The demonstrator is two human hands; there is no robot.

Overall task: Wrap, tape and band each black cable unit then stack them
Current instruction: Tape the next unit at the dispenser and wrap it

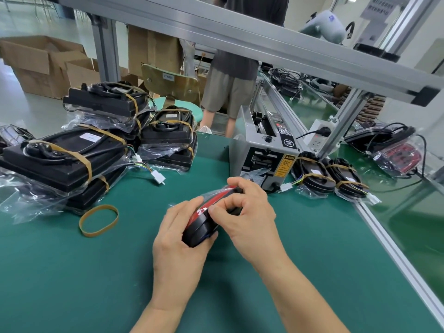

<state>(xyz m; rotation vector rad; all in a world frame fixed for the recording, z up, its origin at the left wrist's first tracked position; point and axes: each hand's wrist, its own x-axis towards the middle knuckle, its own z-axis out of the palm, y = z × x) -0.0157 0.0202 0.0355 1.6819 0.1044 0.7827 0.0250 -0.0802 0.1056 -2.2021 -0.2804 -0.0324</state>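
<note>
L hand & R hand both gripping bagged black unit, its middle hidden

- A black cable unit with a red face, part-sheathed in clear plastic, stands on edge at mid-table.
- Banded, bagged black units lie stacked at the green table's left edge.
- Two more banded units lean together near the right edge.
- One loose tan rubber band lies flat beside the left stack.
</note>
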